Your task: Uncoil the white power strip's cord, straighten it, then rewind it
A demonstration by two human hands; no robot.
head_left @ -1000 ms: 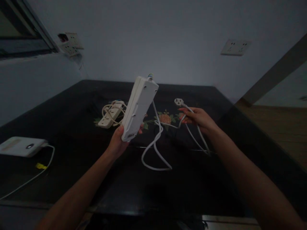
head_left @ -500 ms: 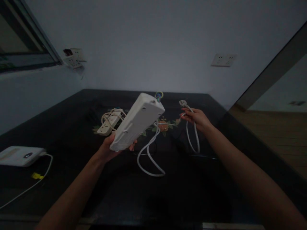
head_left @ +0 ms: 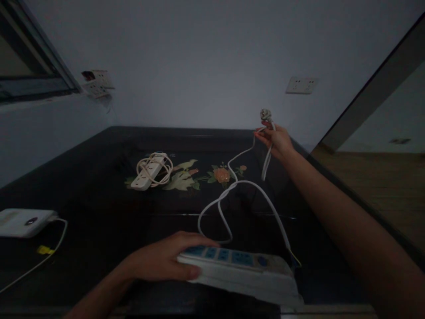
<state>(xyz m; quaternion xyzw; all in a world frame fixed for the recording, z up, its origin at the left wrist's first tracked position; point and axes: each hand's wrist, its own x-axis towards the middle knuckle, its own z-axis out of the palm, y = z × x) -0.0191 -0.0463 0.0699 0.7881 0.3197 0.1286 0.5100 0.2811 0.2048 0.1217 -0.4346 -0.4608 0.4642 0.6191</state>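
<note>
My left hand (head_left: 166, 261) grips the left end of a white power strip (head_left: 242, 270) with blue sockets, which lies face up at the near edge of the black table (head_left: 83, 186). The strip's white cable (head_left: 232, 195) loops over the table and rises to my right hand (head_left: 277, 141). That hand is raised above the table's far right side, fingers pinched round the cable just below the plug (head_left: 265, 115), which points up.
A second, smaller power strip (head_left: 149, 170) wrapped in its cord lies on the table's flower pattern. A white device (head_left: 23, 221) with a cable sits at the left edge. Wall sockets (head_left: 301, 85) are on the far wall, and other sockets (head_left: 96, 82) near the window at left.
My left hand turned the power strip over and brought it down flat to the table's near edge. My right hand lifted the plug up and to the right, drawing the cable out.
</note>
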